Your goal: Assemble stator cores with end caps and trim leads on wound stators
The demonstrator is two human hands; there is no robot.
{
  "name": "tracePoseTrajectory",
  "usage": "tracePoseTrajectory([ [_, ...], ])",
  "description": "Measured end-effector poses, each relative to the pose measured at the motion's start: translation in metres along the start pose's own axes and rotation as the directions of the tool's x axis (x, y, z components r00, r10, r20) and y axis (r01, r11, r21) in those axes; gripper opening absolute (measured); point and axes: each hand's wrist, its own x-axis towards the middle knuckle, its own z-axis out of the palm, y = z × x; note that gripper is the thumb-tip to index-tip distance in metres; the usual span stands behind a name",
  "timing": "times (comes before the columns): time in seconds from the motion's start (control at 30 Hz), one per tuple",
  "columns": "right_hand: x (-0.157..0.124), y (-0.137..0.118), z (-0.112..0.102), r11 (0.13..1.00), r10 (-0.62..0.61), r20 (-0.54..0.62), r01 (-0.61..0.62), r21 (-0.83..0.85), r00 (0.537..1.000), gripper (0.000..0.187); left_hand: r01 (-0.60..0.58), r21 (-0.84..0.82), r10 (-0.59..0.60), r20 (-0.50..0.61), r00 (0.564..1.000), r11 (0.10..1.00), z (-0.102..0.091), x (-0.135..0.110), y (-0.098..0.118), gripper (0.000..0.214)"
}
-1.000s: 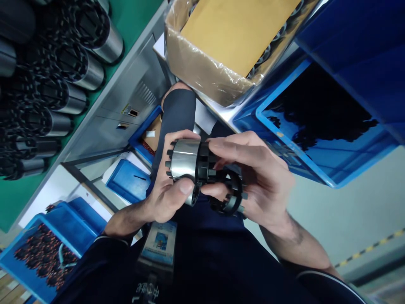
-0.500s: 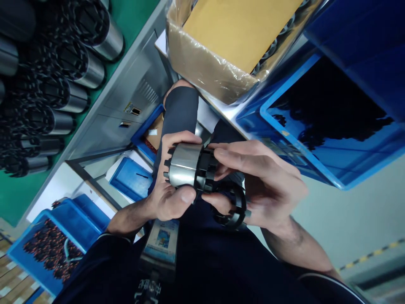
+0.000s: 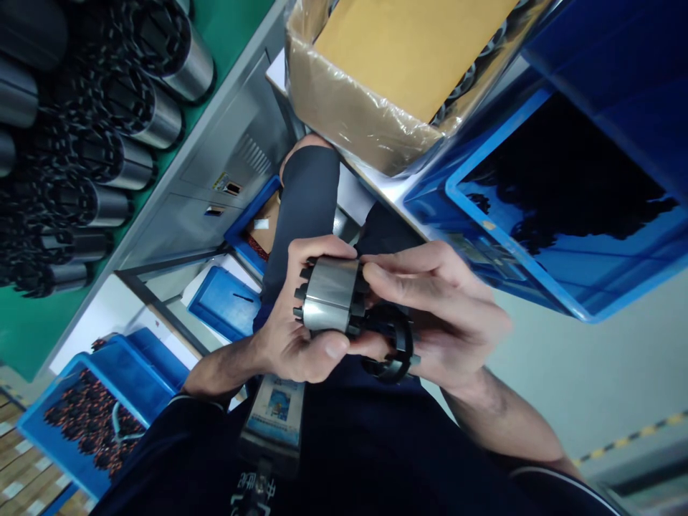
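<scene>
My left hand (image 3: 301, 322) is wrapped round a steel stator core (image 3: 329, 294), a short silver cylinder with black plastic teeth round its left end. At the core's right end sits a black toothed insulator ring (image 3: 359, 297), close against the steel. My right hand (image 3: 451, 308) has its thumb and fingers on this ring. A second black insulator ring (image 3: 400, 347) hangs below, hooked round a finger of my right hand. Fingers hide part of both rings, and the inside of the core does not show.
Stator cores (image 3: 155, 115) with black ends stand on a green bench top (image 3: 231, 36) at left. A plastic-lined carton (image 3: 365, 115) is at top. A blue bin (image 3: 559, 287) of black parts stands right. A blue tray (image 3: 32, 423) at lower left holds small dark-and-orange parts and pliers (image 3: 117, 423).
The insulator ring at the core's right end has gone further onto it, so less of the ring shows. The core has shifted slightly right and down towards my right hand.
</scene>
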Motion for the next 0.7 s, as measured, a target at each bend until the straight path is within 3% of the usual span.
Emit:
tracePoseTrajectory([
  [0.1, 0.005, -0.001, 0.001, 0.999, 0.043, 0.021, -0.043, -0.006, 0.999, 0.069, 0.076, 0.004, -0.075, -0.111, 0.991, 0.997, 0.001, -0.001, -0.003, 0.072],
  [0.17, 0.011, -0.003, -0.005, 0.992, 0.115, 0.086, -0.111, -0.058, 0.99, 0.062, 0.155, -0.027, -0.157, -0.156, 0.975, 0.988, 0.004, 0.003, -0.004, 0.064],
  [0.3, 0.017, -0.008, -0.027, 0.953, 0.276, 0.081, -0.261, -0.155, 0.958, 0.04, 0.261, -0.238, -0.3, -0.143, 0.943, 0.935, 0.01, 0.021, 0.002, 0.062],
  [0.43, 0.011, -0.011, -0.04, 0.94, 0.308, 0.063, -0.293, -0.176, 0.949, 0.027, 0.282, -0.356, -0.341, -0.114, 0.933, 0.891, 0.01, 0.039, 0.006, 0.055],
  [0.5, 0.006, -0.012, -0.039, 0.935, 0.331, 0.053, -0.32, -0.152, 0.942, 0.024, 0.247, -0.346, -0.307, -0.132, 0.942, 0.905, 0.009, 0.042, 0.003, 0.058],
  [0.6, 0.002, -0.016, -0.03, 0.938, 0.336, -0.025, -0.337, -0.082, 0.941, 0.023, 0.111, -0.32, -0.2, -0.261, 0.944, 0.941, 0.013, 0.042, -0.004, 0.063],
  [0.7, 0.001, -0.017, -0.017, 0.96, 0.262, -0.102, -0.27, -0.079, 0.96, 0.029, -0.052, -0.311, -0.06, -0.339, 0.939, 0.949, 0.021, 0.038, -0.011, 0.051],
])
